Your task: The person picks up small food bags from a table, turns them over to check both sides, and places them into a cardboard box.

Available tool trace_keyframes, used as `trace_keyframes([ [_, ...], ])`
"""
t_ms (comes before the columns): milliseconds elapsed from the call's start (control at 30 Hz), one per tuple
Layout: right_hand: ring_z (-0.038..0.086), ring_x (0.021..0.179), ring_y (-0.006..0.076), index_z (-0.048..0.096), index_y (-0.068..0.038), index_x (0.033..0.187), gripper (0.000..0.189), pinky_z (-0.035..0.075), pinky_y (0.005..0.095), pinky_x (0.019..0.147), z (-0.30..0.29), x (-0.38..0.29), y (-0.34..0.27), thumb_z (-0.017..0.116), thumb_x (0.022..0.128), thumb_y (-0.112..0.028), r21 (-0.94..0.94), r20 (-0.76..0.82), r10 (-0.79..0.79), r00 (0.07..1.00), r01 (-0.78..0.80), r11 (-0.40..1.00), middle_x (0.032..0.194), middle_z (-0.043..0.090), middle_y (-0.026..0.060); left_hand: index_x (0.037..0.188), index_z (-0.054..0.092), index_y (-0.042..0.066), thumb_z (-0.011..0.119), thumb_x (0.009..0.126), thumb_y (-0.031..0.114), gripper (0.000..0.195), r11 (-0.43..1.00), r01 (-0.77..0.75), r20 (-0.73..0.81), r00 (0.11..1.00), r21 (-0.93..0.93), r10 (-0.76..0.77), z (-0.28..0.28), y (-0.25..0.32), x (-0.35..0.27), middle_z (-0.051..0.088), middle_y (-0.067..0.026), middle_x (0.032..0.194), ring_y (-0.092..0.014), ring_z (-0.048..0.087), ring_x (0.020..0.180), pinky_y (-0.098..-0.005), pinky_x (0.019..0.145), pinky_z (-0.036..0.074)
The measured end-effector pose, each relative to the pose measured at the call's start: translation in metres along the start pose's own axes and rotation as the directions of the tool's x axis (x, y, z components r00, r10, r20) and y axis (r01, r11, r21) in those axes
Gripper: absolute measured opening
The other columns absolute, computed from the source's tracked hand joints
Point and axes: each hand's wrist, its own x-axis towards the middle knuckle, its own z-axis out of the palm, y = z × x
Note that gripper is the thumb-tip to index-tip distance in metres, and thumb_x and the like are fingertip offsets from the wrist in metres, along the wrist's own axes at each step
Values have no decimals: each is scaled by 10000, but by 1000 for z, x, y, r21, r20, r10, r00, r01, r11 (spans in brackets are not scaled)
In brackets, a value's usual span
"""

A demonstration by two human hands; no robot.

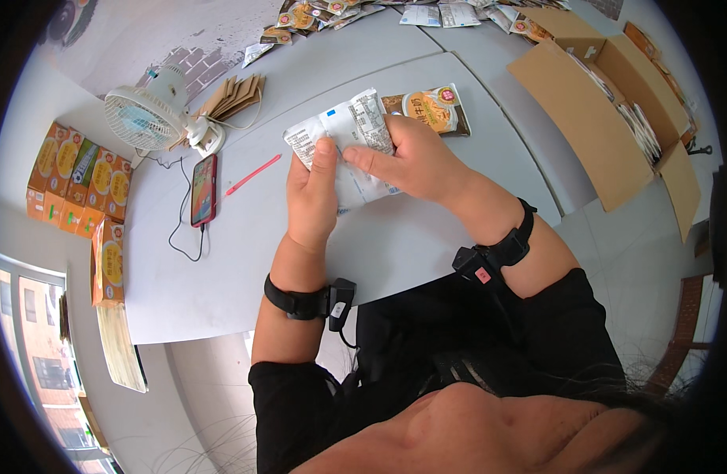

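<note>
Between both hands I hold a white printed packet point(346, 127), its back face with small text turned up towards me. My left hand point(316, 183) grips its left side, thumb lying on top near the centre seam. From the right, my right hand point(417, 157) clasps the other side, thumb also pressed on the face; the fingers of both hands are mostly hidden beneath. Just beyond my right hand, a brown and orange food packet point(431, 109) lies face up on the grey table point(393, 249).
Left on the table are a charging phone point(204, 191), a pink stick-like item point(254, 175), a white fan point(153, 112) and folded cardboard point(236, 98). Orange cartons point(82, 172) stand at the far left. More packets point(316, 18) lie along the back. An open cardboard box point(583, 118) holding packets sits right.
</note>
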Motion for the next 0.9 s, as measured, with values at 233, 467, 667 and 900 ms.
trace_keyframes([
  [233,552,621,94,670,-33,1039,284,458,269,578,10,-2,6,667,905,-283,133,-36,-81,996,86,987,732,633,10,1228,556,-14,454,1051,336,406,964,-118,11,993,237,118,-1,3,-4,628,-50,1103,-109,573,973,-259,832,480],
  [467,531,620,76,670,-35,1060,277,449,255,574,9,-1,11,667,912,-269,179,-8,-121,993,120,976,731,624,-1,1221,552,-13,481,1041,338,402,963,-165,30,986,213,162,-1,1,-7,630,-47,1092,-113,581,941,-262,813,489],
  [667,532,618,75,671,-39,1059,286,450,253,581,14,-2,13,673,909,-283,178,-40,-90,995,96,979,726,622,-4,1230,542,-27,512,1020,373,453,992,-42,-48,998,118,48,0,3,-3,629,-65,1102,-130,592,957,-271,819,495],
  [900,558,639,92,644,15,972,332,469,263,596,3,11,27,666,923,-312,120,-245,31,969,-2,993,741,627,47,1270,522,-23,519,1014,271,390,967,151,13,988,-207,-151,3,-3,4,617,-102,1186,-176,582,1078,-322,935,463],
])
